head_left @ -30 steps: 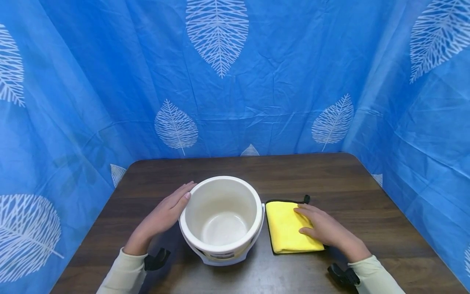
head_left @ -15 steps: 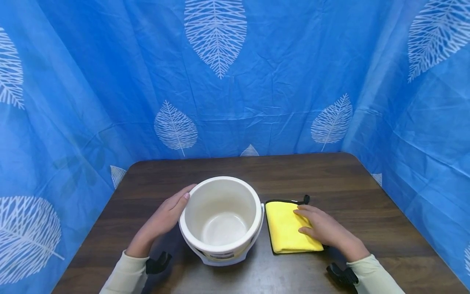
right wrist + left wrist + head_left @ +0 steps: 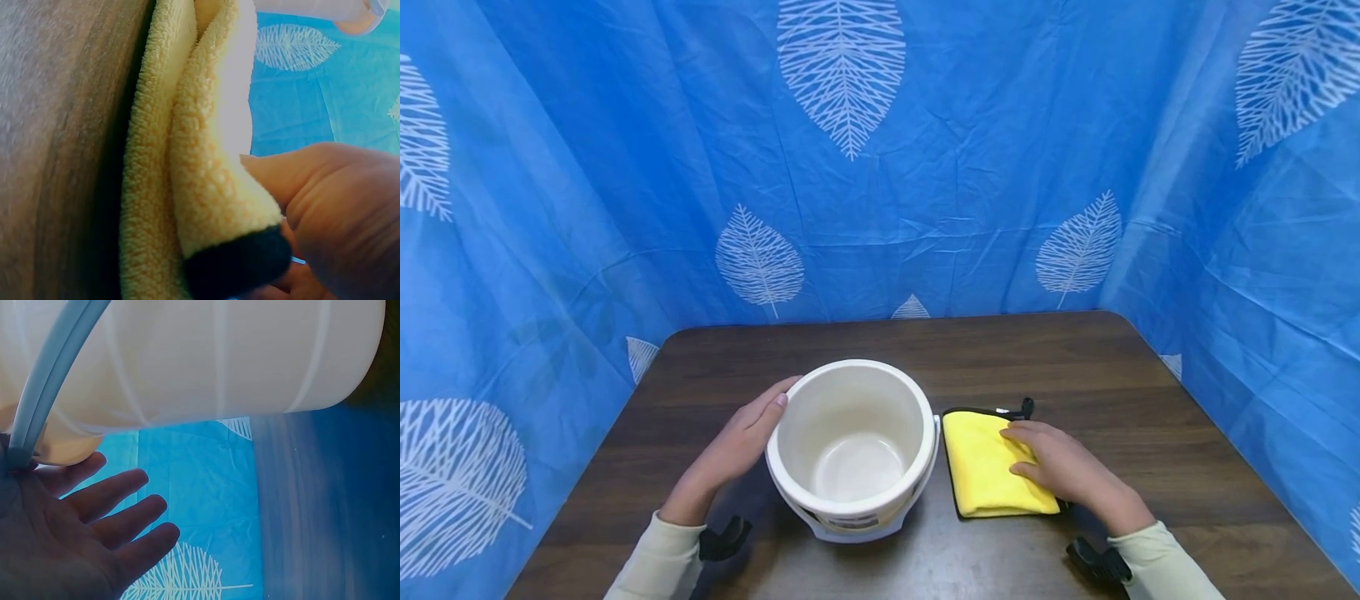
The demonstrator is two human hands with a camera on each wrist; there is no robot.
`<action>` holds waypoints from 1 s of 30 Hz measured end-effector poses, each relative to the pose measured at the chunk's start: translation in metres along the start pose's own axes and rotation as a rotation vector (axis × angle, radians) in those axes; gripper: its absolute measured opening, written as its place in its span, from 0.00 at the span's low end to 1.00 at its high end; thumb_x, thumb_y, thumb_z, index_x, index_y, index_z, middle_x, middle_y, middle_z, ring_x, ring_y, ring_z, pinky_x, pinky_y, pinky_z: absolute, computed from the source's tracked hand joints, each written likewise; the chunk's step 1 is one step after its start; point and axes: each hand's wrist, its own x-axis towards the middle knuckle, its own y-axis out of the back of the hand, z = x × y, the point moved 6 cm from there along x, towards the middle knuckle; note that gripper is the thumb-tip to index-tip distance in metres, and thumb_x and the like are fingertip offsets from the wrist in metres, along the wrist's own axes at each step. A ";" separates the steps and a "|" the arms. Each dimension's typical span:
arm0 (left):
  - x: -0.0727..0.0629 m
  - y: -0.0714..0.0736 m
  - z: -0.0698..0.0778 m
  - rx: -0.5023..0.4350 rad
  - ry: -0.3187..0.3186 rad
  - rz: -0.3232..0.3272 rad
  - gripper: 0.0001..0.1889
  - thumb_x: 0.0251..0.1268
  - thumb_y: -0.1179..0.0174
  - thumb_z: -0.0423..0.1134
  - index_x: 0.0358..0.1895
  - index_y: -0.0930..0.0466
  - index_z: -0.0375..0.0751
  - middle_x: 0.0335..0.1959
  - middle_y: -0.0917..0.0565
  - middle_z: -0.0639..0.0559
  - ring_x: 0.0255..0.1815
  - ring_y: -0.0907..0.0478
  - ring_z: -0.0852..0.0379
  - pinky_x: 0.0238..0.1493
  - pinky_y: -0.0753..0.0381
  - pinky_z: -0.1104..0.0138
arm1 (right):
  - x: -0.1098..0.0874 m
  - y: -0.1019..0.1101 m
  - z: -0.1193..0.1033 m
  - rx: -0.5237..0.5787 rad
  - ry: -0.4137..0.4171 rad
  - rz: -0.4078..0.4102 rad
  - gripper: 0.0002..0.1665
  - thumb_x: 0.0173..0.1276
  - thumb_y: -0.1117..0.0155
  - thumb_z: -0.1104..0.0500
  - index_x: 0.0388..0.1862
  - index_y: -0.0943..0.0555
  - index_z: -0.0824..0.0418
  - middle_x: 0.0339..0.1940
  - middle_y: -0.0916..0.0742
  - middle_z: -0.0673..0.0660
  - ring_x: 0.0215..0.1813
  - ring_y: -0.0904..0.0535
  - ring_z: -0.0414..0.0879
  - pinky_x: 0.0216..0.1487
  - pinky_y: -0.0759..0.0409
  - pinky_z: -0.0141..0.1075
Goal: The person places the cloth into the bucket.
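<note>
A white bucket [image 3: 797, 498] stands upright on the table, its inside bare. My left hand [image 3: 737, 442] lies against its left side, thumb at the rim. In the left wrist view the fingers [image 3: 119, 487] are spread and fairly straight, beside the pale bucket wall [image 3: 219, 362] and its handle [image 3: 56, 375]. To the bucket's right lies a folded yellow towel [image 3: 981, 467] with black edging. My right hand [image 3: 1067, 467] pinches its right part between thumb and fingers. The right wrist view shows the towel's raised fold [image 3: 206, 156] at the thumb [image 3: 281, 175]; the fingertips are mostly hidden.
The dark wooden table [image 3: 880, 333] has rounded far corners. Blue curtains [image 3: 955, 208] with white leaf prints hang behind it and on both sides. A dark strap [image 3: 724, 537] sits at the left wrist and another device [image 3: 1097, 562] at the right.
My left forearm has shifted slightly right and its fingers have settled a little lower on the bucket. The towel's top layer has bunched slightly under my right hand. The bucket stays put.
</note>
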 end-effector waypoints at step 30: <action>0.001 -0.004 -0.003 -0.102 -0.049 0.055 0.24 0.86 0.65 0.43 0.74 0.36 0.34 0.69 0.27 0.37 0.68 0.28 0.40 0.68 0.31 0.46 | 0.002 0.005 -0.001 -0.005 0.020 0.086 0.26 0.62 0.23 0.59 0.58 0.18 0.64 0.53 0.13 0.62 0.54 0.17 0.60 0.54 0.19 0.56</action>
